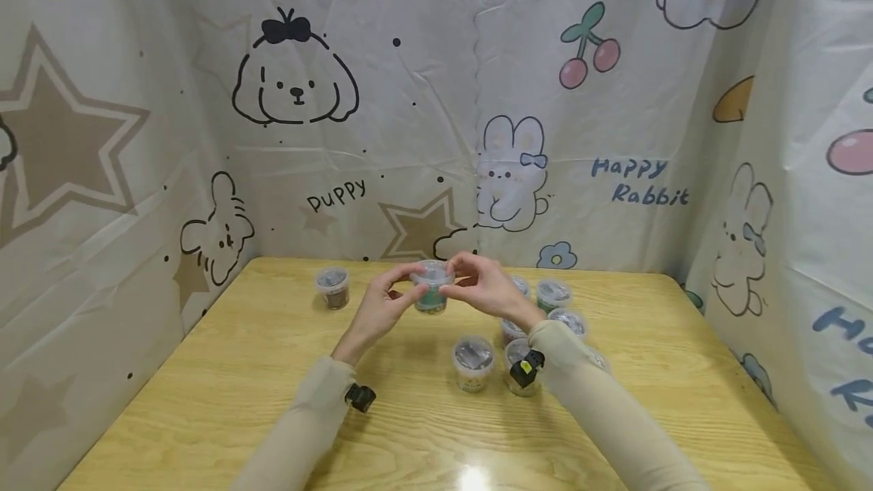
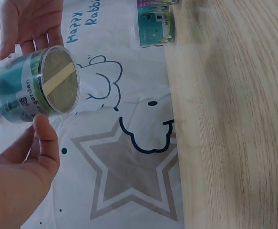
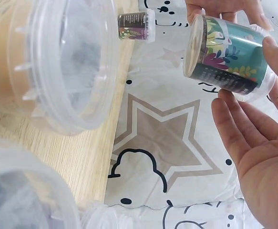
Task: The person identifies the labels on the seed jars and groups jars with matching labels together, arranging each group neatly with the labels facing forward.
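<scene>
Both hands hold up a small plastic tub (image 1: 432,295) between them, above the far part of the table. Its label is teal with printed plants, and a clear lid covers the top. My left hand (image 1: 379,307) grips its left side with thumb and fingers; my right hand (image 1: 483,284) grips the right side near the lid. In the left wrist view, the tub's underside (image 2: 57,71) shows a pale strip across it. Seen from the right wrist, the tub (image 3: 234,55) is off the table, with fingers of both hands around it.
A brown-filled tub (image 1: 333,288) stands alone at the back left. Several lidded tubs stand to the right, one at the front (image 1: 473,363), others partly behind my right forearm. The wooden table (image 1: 273,370) ends at a printed cloth backdrop (image 1: 423,97).
</scene>
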Demonstrator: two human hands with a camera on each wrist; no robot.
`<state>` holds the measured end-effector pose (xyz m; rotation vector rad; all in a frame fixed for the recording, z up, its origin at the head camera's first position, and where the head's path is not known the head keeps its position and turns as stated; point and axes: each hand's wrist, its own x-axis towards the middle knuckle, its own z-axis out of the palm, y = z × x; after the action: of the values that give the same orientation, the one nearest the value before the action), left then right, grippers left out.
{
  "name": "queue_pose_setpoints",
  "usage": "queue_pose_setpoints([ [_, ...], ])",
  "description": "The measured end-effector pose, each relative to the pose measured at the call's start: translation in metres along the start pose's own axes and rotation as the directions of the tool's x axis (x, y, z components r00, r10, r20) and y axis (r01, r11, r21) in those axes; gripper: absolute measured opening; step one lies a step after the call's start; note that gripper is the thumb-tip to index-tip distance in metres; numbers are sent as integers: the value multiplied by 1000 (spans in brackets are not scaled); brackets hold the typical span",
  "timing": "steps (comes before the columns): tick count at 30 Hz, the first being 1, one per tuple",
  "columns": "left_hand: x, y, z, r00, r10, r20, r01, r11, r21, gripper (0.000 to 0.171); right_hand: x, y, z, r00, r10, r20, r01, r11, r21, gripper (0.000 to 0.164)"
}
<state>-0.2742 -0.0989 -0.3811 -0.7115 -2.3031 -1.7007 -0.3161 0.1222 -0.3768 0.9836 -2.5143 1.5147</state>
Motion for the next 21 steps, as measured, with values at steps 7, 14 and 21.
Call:
queue_pose_setpoints([
  [7, 1, -1, 3, 998, 16, -64, -17, 1000, -16, 27, 0, -1, -1, 999, 36, 16, -36, 999, 31, 20],
  [14, 1, 0, 12, 979, 47, -197, -51, 999, -13, 28, -1, 0, 3, 996, 84, -21, -83, 996, 10, 23],
  [21, 3, 2, 15, 985, 60, -164, -61, 998, -3, 29, -4, 0, 0, 996, 56, -70, -55, 998, 24, 22],
])
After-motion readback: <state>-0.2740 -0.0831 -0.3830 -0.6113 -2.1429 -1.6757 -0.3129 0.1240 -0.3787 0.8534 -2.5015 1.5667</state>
